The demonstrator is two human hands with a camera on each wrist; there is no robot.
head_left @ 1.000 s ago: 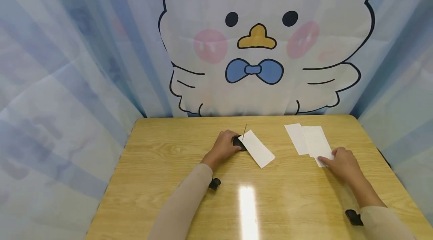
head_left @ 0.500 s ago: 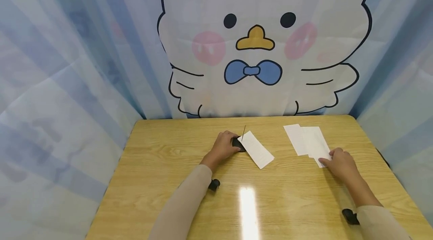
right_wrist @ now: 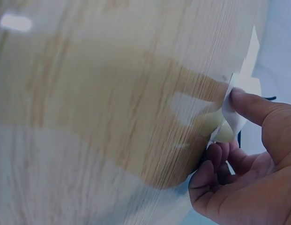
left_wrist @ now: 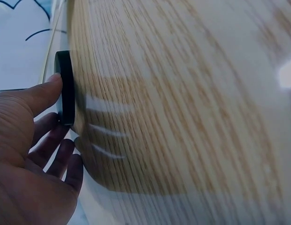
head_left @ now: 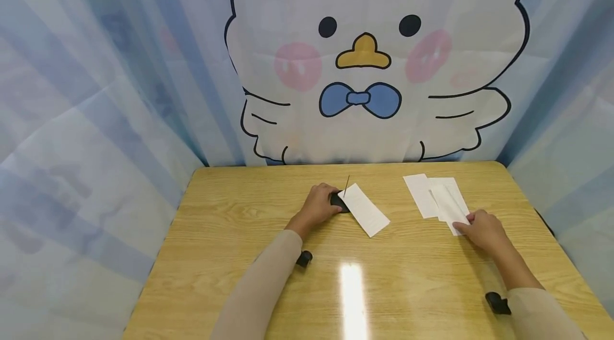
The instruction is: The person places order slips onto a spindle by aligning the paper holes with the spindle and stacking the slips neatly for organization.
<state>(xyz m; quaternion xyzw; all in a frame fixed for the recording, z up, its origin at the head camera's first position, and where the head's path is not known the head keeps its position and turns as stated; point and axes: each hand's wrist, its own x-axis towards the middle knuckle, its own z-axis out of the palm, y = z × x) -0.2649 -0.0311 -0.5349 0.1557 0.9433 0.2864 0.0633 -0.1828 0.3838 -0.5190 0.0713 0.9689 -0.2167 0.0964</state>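
My left hand [head_left: 314, 207] grips the round black base [head_left: 338, 202] of a receipt spike, thumb against its rim in the left wrist view. The thin spike [head_left: 347, 184] stands up from it. A white paper slip [head_left: 367, 212] is at the spike by one corner and slants toward the front right. At the right, my right hand [head_left: 484, 231] pinches the near edge of another white slip [head_left: 447, 203]. This slip bends upward, as its curl [right_wrist: 235, 119] shows in the right wrist view. Other white slips [head_left: 418, 196] lie overlapping beneath and beside it.
Everything stands on a light wooden table [head_left: 240, 255], whose far edge meets a curtain [head_left: 355, 137] printed with a cartoon bird. Black wrist straps [head_left: 304, 259] show under both forearms. A bright light reflection [head_left: 352, 297] lies at the table's front middle.
The slip under the right hand has gone from lying flat to bending up, pinched at its near edge. The left hand, the base and the slip at the spike have stayed put.
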